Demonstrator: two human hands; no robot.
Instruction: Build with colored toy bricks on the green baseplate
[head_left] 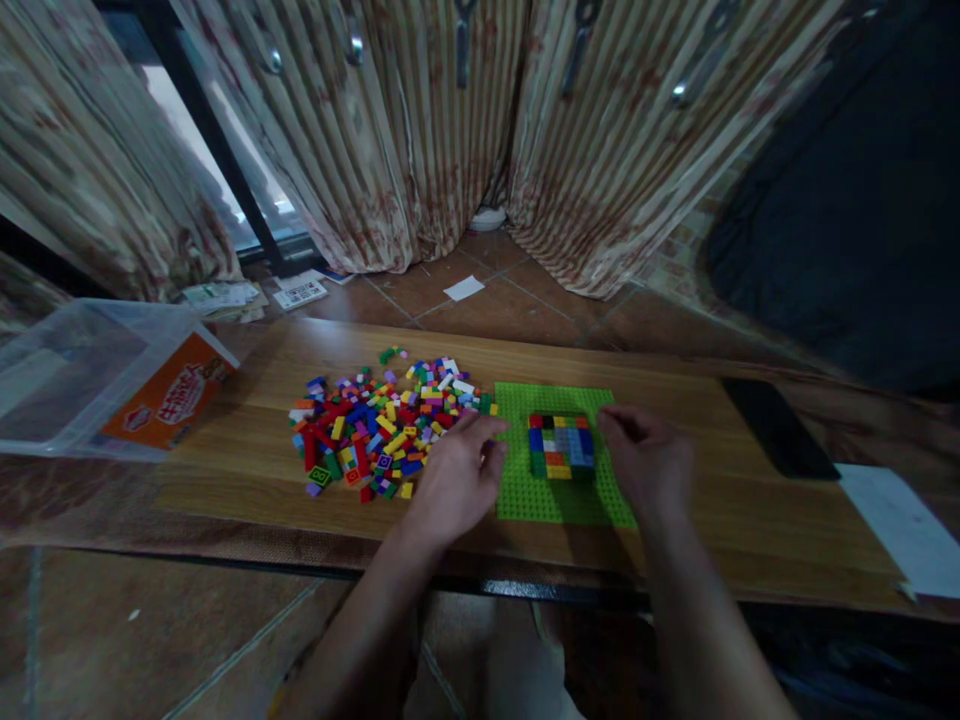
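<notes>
A green studded baseplate (517, 500) lies on the wooden table. On it stands a low, roughly square block of multicoloured toy bricks (561, 447), with grey and light blue ones in its middle. My left hand (463, 468) is between the loose brick pile (382, 425) and the baseplate, over the plate's left edge. Its thumb and fingers are apart, with nothing seen between them. Just right of the brick block, my right hand (656, 462) is above the plate's right edge. Its fingers are curled together in a pinch, and whatever they hold is hidden.
A clear plastic bin (82, 330) with an orange label stands at the table's left end. Toward the right lie a black phone-like slab (780, 428) and a white sheet of paper (907, 525). Curtains (420, 140) hang behind the table (705, 520).
</notes>
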